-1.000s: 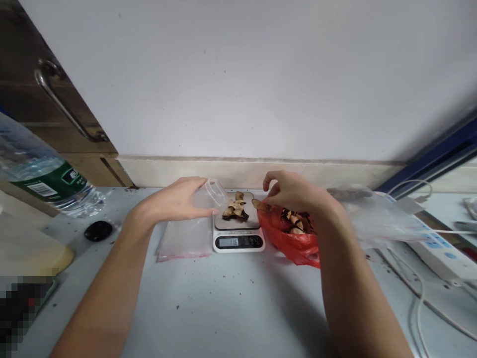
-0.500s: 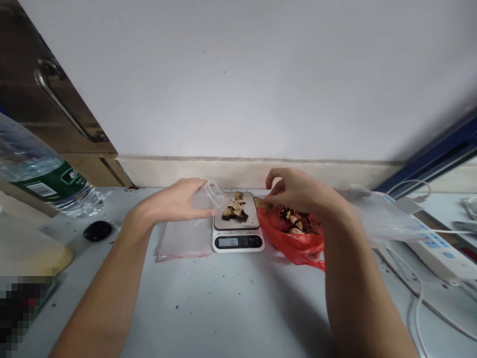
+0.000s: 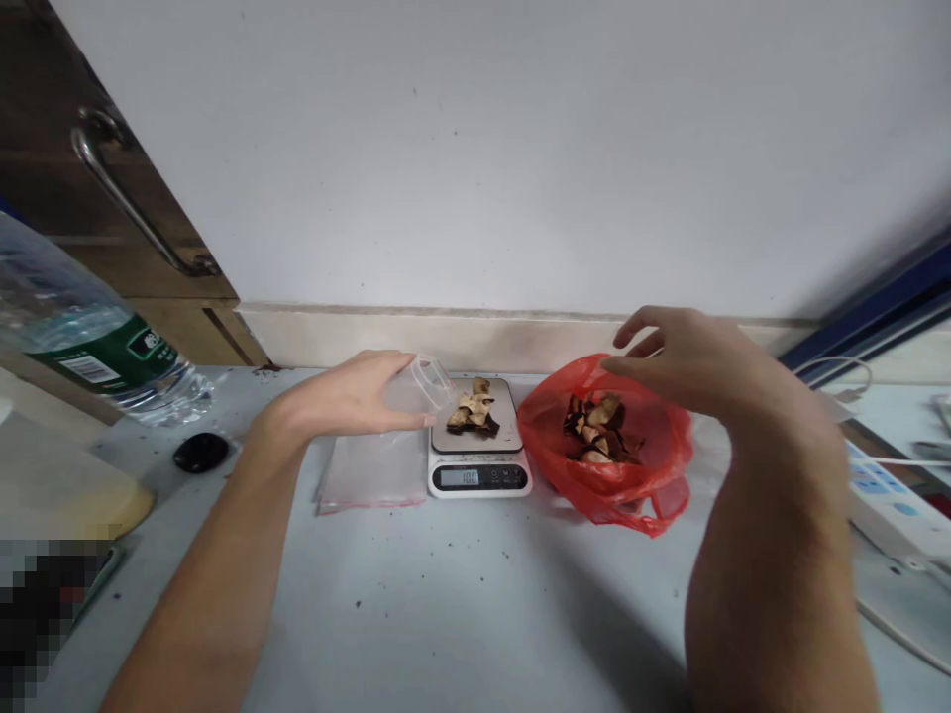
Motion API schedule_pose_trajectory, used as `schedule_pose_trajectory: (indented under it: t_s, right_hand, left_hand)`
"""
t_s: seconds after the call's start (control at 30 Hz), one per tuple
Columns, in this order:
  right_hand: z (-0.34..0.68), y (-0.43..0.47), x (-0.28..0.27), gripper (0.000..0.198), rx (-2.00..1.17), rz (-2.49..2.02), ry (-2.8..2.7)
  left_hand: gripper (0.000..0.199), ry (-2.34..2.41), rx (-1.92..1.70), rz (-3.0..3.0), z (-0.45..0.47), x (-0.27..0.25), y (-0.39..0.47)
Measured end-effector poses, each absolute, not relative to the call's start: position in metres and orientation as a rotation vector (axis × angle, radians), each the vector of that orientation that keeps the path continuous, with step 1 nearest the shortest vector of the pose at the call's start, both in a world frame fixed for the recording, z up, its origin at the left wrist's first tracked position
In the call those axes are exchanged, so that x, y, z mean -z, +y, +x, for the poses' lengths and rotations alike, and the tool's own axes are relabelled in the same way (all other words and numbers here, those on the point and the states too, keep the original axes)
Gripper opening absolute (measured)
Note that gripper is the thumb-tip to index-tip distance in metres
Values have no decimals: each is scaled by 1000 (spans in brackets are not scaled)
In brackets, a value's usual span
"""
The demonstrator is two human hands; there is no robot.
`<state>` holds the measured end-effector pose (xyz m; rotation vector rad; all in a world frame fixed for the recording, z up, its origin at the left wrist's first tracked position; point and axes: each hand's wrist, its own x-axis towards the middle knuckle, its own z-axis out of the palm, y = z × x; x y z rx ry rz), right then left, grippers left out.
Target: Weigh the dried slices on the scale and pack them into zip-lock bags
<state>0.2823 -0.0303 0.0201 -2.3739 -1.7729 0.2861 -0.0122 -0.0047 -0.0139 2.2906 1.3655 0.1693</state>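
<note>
My left hand (image 3: pixel 364 396) grips a clear zip bag (image 3: pixel 420 388) between thumb and fingers, its mouth held beside the scale. A white kitchen scale (image 3: pixel 481 485) reads 10.0. On its plate lies a small heap of dried, dark-edged slices (image 3: pixel 474 416). Just right of the scale, a red plastic bag (image 3: pixel 546 421) sits with its top spread, and more dried slices (image 3: pixel 598 436) are inside. Over this bag's back right rim hovers my right hand (image 3: pixel 684 361), fingers loosely curled and apart, with nothing visible in them.
Flat clear bags (image 3: pixel 371 475) lie left of the scale. A water bottle (image 3: pixel 96 342) and a black round object (image 3: pixel 200 453) are farther left. To the right are a power strip (image 3: pixel 896 505) and cables. A wall (image 3: pixel 482 198) rises behind.
My right hand has moved right, away from the scale and over the red bag. A slice that was by its fingertips now rests in that bag. The reading stays at 10.0.
</note>
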Motion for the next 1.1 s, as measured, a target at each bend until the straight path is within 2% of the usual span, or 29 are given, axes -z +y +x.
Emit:
schedule_pose_trajectory:
  t_s: [0.2, 0.3, 0.43, 0.57, 0.67, 0.73, 0.8, 0.9, 1.0, 1.1]
  right_hand:
    - [265, -15, -3, 31, -496, -2337, -2066]
    - [268, -11, 3, 37, -414, -2355, -1967]
    - [275, -9, 6, 39, -225, -2348, -1795]
    - [263, -5, 8, 27, -136, -1990, -1792]
    - [242, -5, 11, 19, -346, -1756, -1908]
    - [226, -8, 14, 32, -581, -1761, -2065]
    - [211, -11, 18, 54, -727, -1867, -2210]
    - [196, -13, 24, 74, -718, -2005, -2296]
    - [189, -9, 32, 79, -665, -2064, -2320]
    - [188, -2, 39, 65, -659, -2054, -2361]
  left_hand:
    - [60, 1382, -121, 2291, -12, 14, -4]
    - [61, 1397, -128, 2284, -13, 14, -4]
    - [52, 1359, -139, 2294, -13, 13, -4]
    - [52, 1378, -100, 2279, -13, 14, -3]
    - [55, 1386, -85, 2265, -13, 13, -4]
    - [55, 1389, -83, 2247, -13, 13, -5]
    - [55, 1395, -79, 2235, -13, 12, -6]
    - [58, 1407, -80, 2236, -14, 13, -6]
    - [57, 1384, -87, 2252, -15, 15, -4]
    - [58, 1410, -57, 2266, -16, 17, -3]
